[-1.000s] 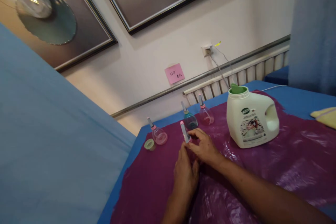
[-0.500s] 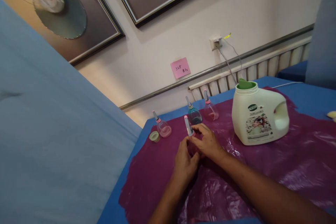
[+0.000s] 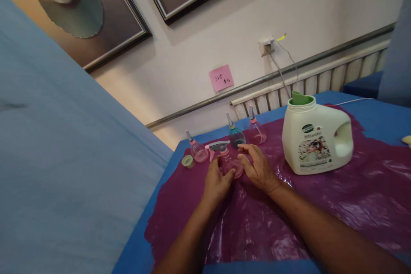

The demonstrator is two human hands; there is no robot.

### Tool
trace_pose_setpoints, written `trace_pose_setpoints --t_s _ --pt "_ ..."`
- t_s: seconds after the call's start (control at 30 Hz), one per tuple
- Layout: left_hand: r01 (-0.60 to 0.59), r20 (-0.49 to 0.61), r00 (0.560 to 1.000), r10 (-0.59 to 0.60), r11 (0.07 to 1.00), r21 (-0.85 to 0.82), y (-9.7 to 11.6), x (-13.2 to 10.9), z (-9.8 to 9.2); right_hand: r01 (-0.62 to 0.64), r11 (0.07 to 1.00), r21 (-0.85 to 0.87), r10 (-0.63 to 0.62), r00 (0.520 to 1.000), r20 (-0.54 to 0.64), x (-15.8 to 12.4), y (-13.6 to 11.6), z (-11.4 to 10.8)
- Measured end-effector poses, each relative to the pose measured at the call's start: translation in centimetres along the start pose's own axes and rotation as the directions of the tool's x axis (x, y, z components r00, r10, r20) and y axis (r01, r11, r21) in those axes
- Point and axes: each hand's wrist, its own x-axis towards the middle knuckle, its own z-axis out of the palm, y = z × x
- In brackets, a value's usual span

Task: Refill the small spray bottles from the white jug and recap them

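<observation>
A clear spray bottle with pink liquid (image 3: 238, 168) and a grey-and-pink trigger head (image 3: 219, 145) stands in front of me, its nozzle pointing left. My left hand (image 3: 217, 183) grips its left side, thumb in front, the other fingers partly hidden. Just right of the bottle, my right hand (image 3: 259, 170) is open with fingers apart, holding nothing. Behind are a blue spray bottle (image 3: 236, 138) and another pink one (image 3: 257, 133). To the left stands a third pink spray bottle (image 3: 199, 153), beside a small pale green cap (image 3: 187, 162).
A large pale green jug (image 3: 316, 141) with a green spout stands uncapped at right. Purple plastic sheeting (image 3: 321, 214) covers much of the blue table (image 3: 379, 115). A blue curtain (image 3: 64, 145) hangs at left. On the wall behind are a pink note (image 3: 221, 78) and a plugged socket (image 3: 266, 47).
The spray bottle between my hands has turned, so its trigger head now shows sideways, nozzle to the left. My right hand has let go of its neck and opened.
</observation>
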Motion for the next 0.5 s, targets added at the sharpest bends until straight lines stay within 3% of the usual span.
trace_pose_setpoints --t_s 0.23,0.5 --pt "0.041 -0.059 0.998 -0.035 0.993 0.112 -0.4 6.4 -0.8 0.128 0.984 -0.127 -0.118 0.989 0.084 -0.2 0.3 0.5" --pt "0.037 -0.108 0.994 -0.02 0.987 0.157 -1.4 11.9 0.3 0.258 0.939 -0.227 -0.202 0.949 0.241 -0.3 -0.2 0.3"
